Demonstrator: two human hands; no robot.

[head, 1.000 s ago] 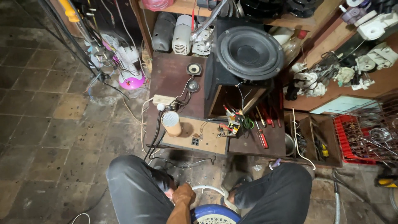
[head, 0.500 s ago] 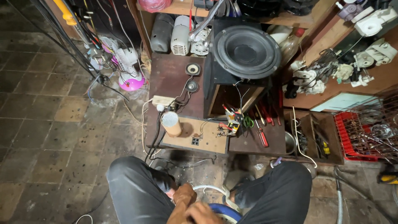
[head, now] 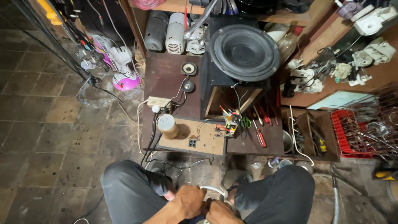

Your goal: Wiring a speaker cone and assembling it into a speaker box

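A: White curved tube (head: 213, 189), bottom centre of the frame, between the knees?
B: Yes. Left hand (head: 188, 202) and right hand (head: 219, 212) both curled tight, touching it; exact grip unclear.

We are counting one big speaker (head: 243, 52), two small speakers (head: 188, 68), one pink fan (head: 120, 74), two hands (head: 188, 201).

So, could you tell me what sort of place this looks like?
Probably a small electronics repair workshop. A big speaker stands among cluttered shelves, screwdrivers and pliers lie on a low board, and loose wires trail over the tiled floor. The left hand and right hand meet low between the knees.
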